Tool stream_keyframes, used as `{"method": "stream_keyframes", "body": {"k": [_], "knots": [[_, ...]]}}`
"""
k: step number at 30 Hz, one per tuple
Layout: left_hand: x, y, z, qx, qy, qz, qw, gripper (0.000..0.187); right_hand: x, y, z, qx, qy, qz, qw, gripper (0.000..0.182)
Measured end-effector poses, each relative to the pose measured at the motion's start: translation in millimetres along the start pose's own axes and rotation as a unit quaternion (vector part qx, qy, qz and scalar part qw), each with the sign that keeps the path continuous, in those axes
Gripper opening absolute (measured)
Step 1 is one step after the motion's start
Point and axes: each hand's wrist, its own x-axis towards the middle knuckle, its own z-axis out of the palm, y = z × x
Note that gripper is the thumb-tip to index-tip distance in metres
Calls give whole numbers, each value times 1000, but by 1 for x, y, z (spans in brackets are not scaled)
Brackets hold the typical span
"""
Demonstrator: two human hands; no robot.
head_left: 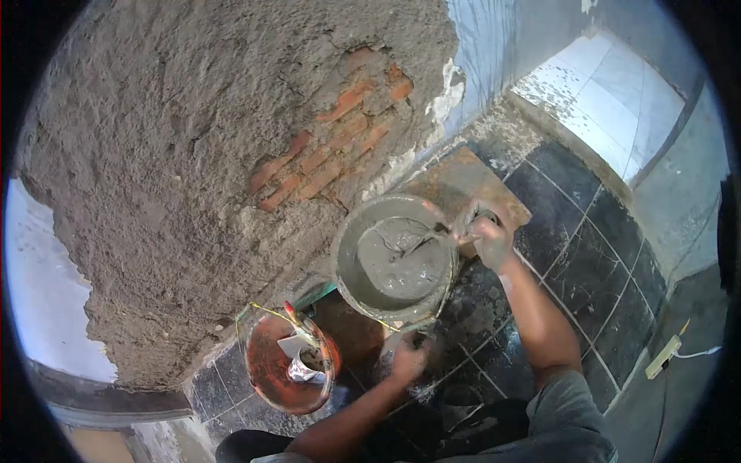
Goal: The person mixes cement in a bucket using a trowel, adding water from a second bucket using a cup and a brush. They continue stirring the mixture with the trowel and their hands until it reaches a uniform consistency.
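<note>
A bucket [344,266] of wet grey mortar [386,266] stands on the floor in front of me. At its right rim my right hand [492,241] is closed around the handle of a trowel [465,239]. The mortar-coated blade reaches over the rim into the mortar, so its outline is hard to see. My left hand [410,358] is closed just below the bucket's near side, close to the yellow cord handle [380,322]. Whatever its fingers grip is hidden.
An orange bucket [266,386] with tools and a crumpled wrapper stands at the left. Behind the mortar bucket lies a stained board [471,181]. The rough wall [177,154] shows exposed bricks [332,158]. A power strip [665,359] with a white cord is at the right.
</note>
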Motion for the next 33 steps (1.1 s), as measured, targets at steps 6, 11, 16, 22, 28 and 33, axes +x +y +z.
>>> {"method": "stream_keyframes", "body": {"k": [6,11,16,22,28,33], "knots": [[0,0,-15,-107,-38,18,993,42,-31,-3,-1,1,21,9,1000,19],[2,-33,-15,-143,-18,42,989,40,-60,-17,3,-139,-86,-12,986,22],[13,-38,-23,-164,-17,56,985,44,-103,-25,-33,-227,-31,96,969,22],[25,-59,-21,-127,24,42,991,48,-101,-63,-23,-570,-105,102,809,37],[1,1,-30,-113,36,17,993,43,-88,-26,-1,-789,-265,26,553,57],[9,-24,-19,-94,40,15,995,45,-98,-24,-3,-813,-277,50,510,58]]}}
